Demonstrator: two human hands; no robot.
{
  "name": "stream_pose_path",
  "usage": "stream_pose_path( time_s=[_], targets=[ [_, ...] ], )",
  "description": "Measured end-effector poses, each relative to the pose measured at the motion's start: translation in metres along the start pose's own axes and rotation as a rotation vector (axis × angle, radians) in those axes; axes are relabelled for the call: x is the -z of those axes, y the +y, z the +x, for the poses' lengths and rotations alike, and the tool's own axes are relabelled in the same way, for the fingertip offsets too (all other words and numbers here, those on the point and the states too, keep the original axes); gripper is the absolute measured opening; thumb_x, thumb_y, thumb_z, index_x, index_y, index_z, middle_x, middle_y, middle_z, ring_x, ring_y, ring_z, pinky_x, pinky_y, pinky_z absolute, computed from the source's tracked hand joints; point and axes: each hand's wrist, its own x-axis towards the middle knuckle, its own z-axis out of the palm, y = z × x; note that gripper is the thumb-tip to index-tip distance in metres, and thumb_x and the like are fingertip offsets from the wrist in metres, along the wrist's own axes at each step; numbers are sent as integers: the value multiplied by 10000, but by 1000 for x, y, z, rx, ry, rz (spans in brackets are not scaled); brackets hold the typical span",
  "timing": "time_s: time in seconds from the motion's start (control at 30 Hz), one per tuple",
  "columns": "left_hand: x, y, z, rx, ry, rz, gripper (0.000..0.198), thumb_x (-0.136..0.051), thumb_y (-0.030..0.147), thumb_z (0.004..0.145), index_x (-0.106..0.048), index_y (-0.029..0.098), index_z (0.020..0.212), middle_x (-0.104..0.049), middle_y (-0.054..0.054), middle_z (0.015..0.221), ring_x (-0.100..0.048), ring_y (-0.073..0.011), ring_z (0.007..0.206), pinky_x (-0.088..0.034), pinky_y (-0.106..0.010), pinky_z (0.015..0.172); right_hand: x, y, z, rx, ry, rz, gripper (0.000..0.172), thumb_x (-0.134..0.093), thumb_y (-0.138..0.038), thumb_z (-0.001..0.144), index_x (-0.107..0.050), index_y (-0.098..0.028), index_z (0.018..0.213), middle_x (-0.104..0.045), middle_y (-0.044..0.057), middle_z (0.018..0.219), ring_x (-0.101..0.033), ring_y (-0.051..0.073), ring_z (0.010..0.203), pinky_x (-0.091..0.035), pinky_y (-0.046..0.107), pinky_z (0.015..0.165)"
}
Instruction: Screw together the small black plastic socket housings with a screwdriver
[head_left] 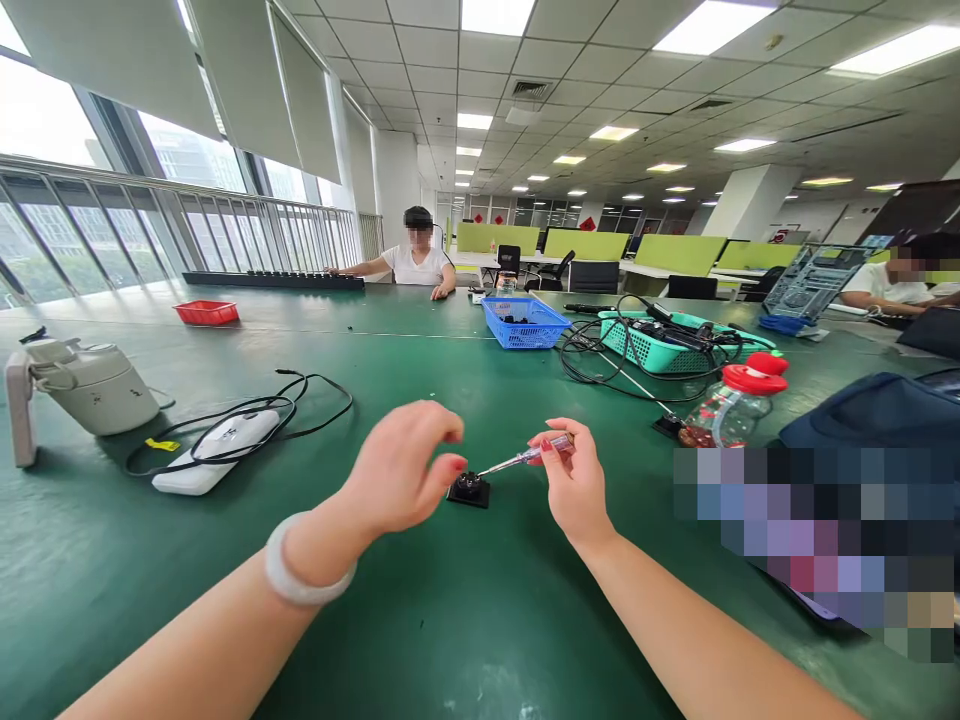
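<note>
A small black part with a flat square base (469, 492) lies on the green table in front of me. My right hand (577, 480) is closed around the clear handle of a screwdriver (551, 449), whose thin metal shaft slants down to the left. Its tip is at the top of the black part; whether it touches cannot be made out. Just left of the part, my left hand (405, 465) hovers with thumb and curled fingers apart and nothing visible between them. A pale bangle circles my left wrist.
To the left are a white power bank (225, 450) with a black cable, a cream bottle (101, 385) and a red tray (207, 312). Blue basket (525, 325), teal basket (660, 345) and red-lidded jar (731, 405) stand ahead and right. Two other people sit at the table.
</note>
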Motion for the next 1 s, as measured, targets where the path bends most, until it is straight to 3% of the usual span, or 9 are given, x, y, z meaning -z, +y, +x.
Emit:
stream_pose_path(
  time_s=[0.13,0.23,0.37,0.53,1.0],
  targets=[
    [-30,-5,-4,97,-365,-92,539,-540,502,878,-457,240,1342,-560,-84,1348,-525,-258,1223,-462,-430,1043,1,2,0,37,5,-17,202,-517,-320,902,-496,-241,1087,-657,36,870,-651,161,713,-607,366,708],
    [-46,-12,-11,181,-462,-175,624,-601,500,842,-416,257,1386,-491,-78,1432,-454,-260,1319,-409,-429,1114,1,1,-1,52,5,-21,201,-510,-321,909,-492,-244,1094,-656,34,870,-652,159,703,-606,364,710],
    [-53,-19,-15,244,-510,-215,515,-586,432,864,-488,262,1341,-564,-71,1352,-505,-252,1261,-428,-424,1091,1,-1,-1,62,1,-19,195,-513,-330,912,-493,-249,1089,-657,30,868,-659,159,703,-604,358,707],
    [-56,-20,-14,213,-528,-209,369,-544,357,895,-574,276,1254,-641,-51,1227,-563,-238,1156,-453,-413,1040,1,-2,-2,78,-15,-29,198,-513,-348,918,-492,-253,1090,-656,26,864,-654,157,686,-603,362,702],
    [-61,-22,-14,220,-527,-164,335,-515,380,907,-575,276,1219,-662,-53,1132,-594,-242,1058,-481,-415,965,2,-3,-4,120,-43,-56,187,-490,-353,939,-492,-254,1098,-661,28,873,-658,160,710,-602,355,696]
  ],
)
